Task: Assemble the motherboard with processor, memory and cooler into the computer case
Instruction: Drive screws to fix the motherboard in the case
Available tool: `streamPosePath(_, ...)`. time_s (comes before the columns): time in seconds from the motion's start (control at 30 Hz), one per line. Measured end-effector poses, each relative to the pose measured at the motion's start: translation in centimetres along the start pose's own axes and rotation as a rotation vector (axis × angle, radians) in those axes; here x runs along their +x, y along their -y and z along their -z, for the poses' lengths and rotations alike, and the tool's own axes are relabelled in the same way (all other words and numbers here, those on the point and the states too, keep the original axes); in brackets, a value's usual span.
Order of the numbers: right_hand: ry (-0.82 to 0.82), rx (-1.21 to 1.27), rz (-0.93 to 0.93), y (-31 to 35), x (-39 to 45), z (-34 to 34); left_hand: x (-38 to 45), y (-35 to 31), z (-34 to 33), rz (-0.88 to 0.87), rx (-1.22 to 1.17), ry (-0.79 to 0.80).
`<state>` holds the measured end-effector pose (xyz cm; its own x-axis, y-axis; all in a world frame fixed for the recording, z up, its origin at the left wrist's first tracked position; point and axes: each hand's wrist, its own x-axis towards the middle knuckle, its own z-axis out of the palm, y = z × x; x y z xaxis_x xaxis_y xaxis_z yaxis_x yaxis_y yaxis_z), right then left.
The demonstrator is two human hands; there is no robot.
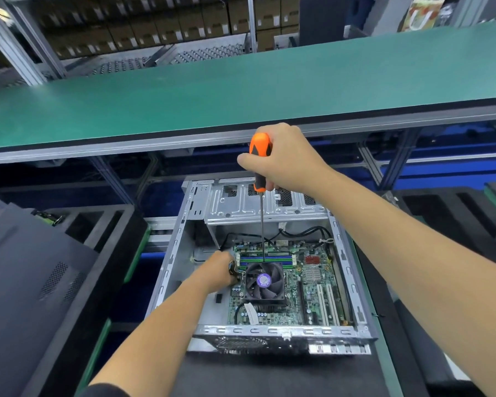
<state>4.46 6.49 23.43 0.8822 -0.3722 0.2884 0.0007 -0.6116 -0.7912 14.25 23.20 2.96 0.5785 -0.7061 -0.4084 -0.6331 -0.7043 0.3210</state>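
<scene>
Gripping the orange and black screwdriver in a closed fist, the right hand holds it upright, and its long shaft goes down to the far edge of the cooler. Far below it, the left hand rests on the motherboard just beside the cooler; its fingers are hidden, so I cannot tell if they are curled or spread. The motherboard lies already inside the computer case, with the cooler and the memory sticks mounted, so I think the task is near its end and only the screws are left. Beyond the right hand runs a long green table, and behind it stand shelves with cardboard boxes.
</scene>
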Motion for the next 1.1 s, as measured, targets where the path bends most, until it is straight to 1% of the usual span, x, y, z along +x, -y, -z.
streamPosePath(0.1, -0.003, 0.003, 0.0, -0.02, -0.08, 0.12, 0.05, -0.24, 0.06, -0.002, 0.028, 0.007)
streamPosePath(0.23, -0.002, -0.003, -0.003, 0.02, -0.1, 0.26, -0.18, -0.09, 0.29, -0.032, -0.036, -0.019)
streamPosePath(0.4, -0.002, -0.005, -0.003, -0.07, -0.16, 0.21, -0.39, -0.02, 0.38, -0.053, -0.032, -0.022)
streamPosePath(0.57, 0.0, 0.001, -0.002, 0.04, -0.27, -0.03, -0.37, -0.15, 0.34, -0.019, 0.001, -0.013)
streamPosePath(0.97, -0.003, -0.006, 0.003, 0.08, -0.35, 0.14, -0.26, 0.11, 0.33, -0.051, 0.038, 0.009)
streamPosePath(1.1, -0.005, -0.008, 0.001, 0.03, -0.36, 0.16, -0.09, 0.44, 0.6, -0.009, -0.006, -0.039)
